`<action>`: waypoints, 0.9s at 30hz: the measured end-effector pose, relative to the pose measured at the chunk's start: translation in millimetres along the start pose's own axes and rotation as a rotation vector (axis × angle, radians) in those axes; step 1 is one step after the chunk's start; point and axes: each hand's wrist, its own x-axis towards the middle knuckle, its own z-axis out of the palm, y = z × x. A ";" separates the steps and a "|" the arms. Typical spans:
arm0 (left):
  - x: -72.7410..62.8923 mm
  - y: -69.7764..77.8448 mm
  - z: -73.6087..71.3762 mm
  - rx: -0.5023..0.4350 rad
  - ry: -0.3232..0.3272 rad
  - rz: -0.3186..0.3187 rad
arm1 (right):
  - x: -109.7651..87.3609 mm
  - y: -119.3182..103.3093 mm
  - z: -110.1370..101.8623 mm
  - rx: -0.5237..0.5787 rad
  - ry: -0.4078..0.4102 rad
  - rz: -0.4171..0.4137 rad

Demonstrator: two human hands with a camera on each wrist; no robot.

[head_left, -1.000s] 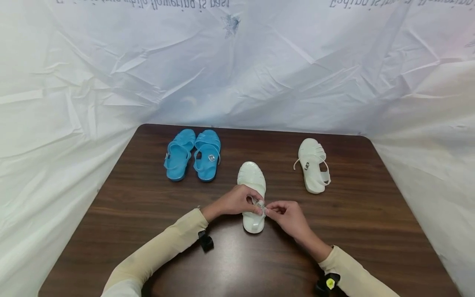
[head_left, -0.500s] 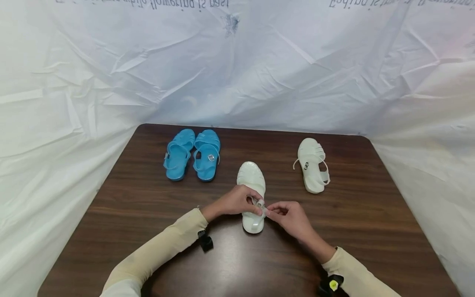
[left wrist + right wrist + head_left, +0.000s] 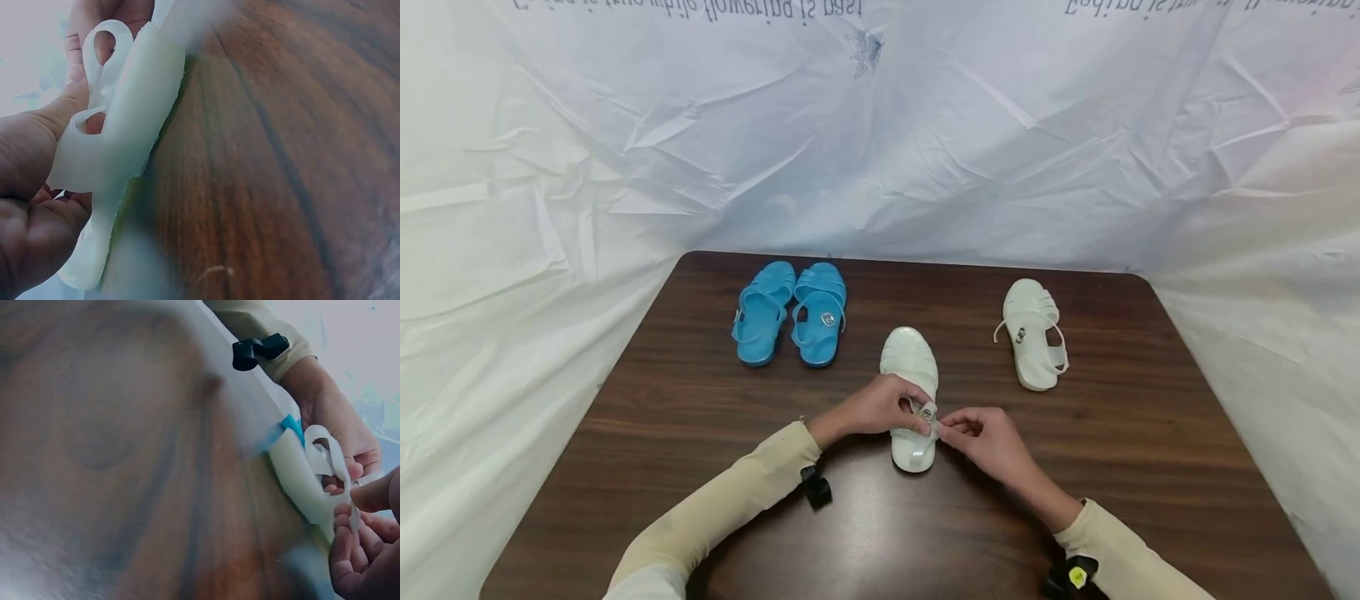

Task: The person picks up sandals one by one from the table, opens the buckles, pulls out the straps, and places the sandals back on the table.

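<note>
A white sandal point(image 3: 910, 354) lies in the middle of the table, toe pointing away. From its left side my left hand point(image 3: 880, 406) reaches across it and pinches the strap by the small metal buckle point(image 3: 927, 412). My right hand point(image 3: 987, 442), on the sandal's right, pinches the strap's end between thumb and forefinger. In the left wrist view the sandal's side point(image 3: 140, 94) and its looped strap show, with the left thumb against the strap. The right wrist view has both hands meeting at the white strap point(image 3: 337, 459).
A pair of blue sandals point(image 3: 820, 304) stands side by side at the back left of the dark wooden table point(image 3: 1127, 467). Another white sandal point(image 3: 1028, 304) lies at the back right, its strap hanging loose. White printed sheeting point(image 3: 865, 167) surrounds the table.
My right hand and forearm have shifted very slightly right, still pinching the strap. The left hand and the sandals stay practically where they were.
</note>
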 end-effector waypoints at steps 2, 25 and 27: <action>0.0 0.2 -0.4 0.003 -0.002 0.005 | -0.3 0.3 1.1 -0.003 0.010 0.001; -2.1 -1.1 -0.3 -0.009 0.014 0.010 | 2.4 2.9 8.2 0.102 0.044 0.052; -1.6 -0.7 -0.3 -0.015 0.012 0.016 | 3.3 2.4 9.6 0.109 0.049 0.055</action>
